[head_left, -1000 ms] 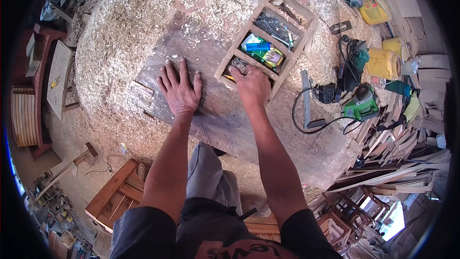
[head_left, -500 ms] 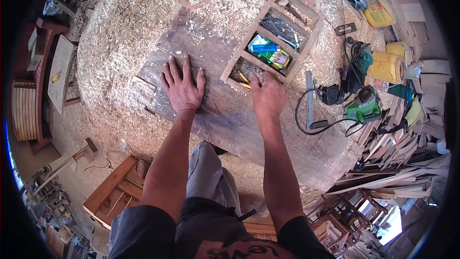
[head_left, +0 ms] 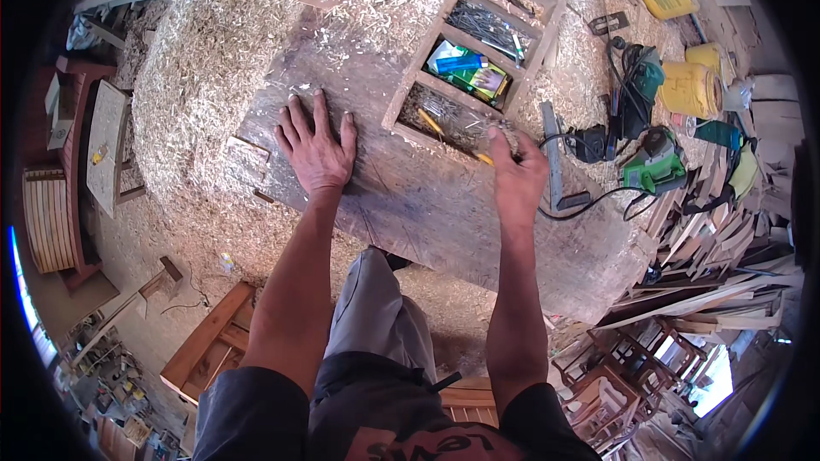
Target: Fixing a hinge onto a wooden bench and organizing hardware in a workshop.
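My left hand (head_left: 316, 149) lies flat on the dark worn wooden board (head_left: 389, 205), fingers spread, holding nothing. At the front right corner of a wooden compartment box (head_left: 395, 111), my right hand (head_left: 521, 175) is closed with its fingers curled. A short yellow end, apparently of a pencil (head_left: 484, 159), pokes out to the left of it; my hand hides the remainder. Inside the front compartment are another slim yellow piece (head_left: 431, 122) and small nails or screws (head_left: 440, 105). The compartment behind it has a blue item (head_left: 461, 63) and green packets (head_left: 489, 78). Dark nails (head_left: 483, 26) fill a farther one.
Wood shavings (head_left: 205, 77) cover the area behind and left. To the right are a metal-bladed square (head_left: 551, 154), a green power tool (head_left: 653, 162) with a black cable, and yellow containers (head_left: 683, 90). Wood offcuts (head_left: 709, 230) pile up at the right. A wooden frame (head_left: 205, 337) stands lower left.
My right hand has moved right, from over the front compartment to its right corner, with the yellow pencil end beside it. The view has shifted slightly; my left hand stays flat.
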A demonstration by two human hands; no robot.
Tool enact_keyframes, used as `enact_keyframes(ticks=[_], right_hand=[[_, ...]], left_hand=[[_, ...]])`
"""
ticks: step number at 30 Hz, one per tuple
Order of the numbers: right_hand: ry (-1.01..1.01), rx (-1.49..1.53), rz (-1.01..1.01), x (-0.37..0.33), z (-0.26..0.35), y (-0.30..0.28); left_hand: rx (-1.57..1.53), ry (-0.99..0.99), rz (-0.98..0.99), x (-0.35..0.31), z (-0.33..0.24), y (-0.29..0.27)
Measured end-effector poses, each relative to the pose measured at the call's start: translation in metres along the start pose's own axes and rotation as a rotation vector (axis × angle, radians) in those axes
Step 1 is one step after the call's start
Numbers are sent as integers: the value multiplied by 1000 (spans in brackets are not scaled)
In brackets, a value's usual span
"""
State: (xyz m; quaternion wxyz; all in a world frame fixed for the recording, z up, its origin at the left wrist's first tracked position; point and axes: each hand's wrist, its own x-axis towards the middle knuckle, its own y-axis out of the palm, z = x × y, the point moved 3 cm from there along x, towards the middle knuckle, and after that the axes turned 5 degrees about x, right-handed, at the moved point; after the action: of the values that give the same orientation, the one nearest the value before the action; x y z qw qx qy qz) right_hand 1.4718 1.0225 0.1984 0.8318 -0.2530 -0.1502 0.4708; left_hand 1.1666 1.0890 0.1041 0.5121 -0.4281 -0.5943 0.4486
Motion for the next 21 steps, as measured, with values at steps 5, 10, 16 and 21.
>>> enact_keyframes(ticks=[5,10,16,21], right_hand=[[184,377,-101,-26,-30,-19],[316,391,-120,-59,-88,-15],[-125,-62,-235,-75,-98,-11],[-191,-177,-193,-89,-97,-24]], left_hand=[[49,11,-14,-1,3,4],[47,24,-15,-2,1,5],[46,48,-19,-3,2,9],[56,67,-67,-3,5,15]])
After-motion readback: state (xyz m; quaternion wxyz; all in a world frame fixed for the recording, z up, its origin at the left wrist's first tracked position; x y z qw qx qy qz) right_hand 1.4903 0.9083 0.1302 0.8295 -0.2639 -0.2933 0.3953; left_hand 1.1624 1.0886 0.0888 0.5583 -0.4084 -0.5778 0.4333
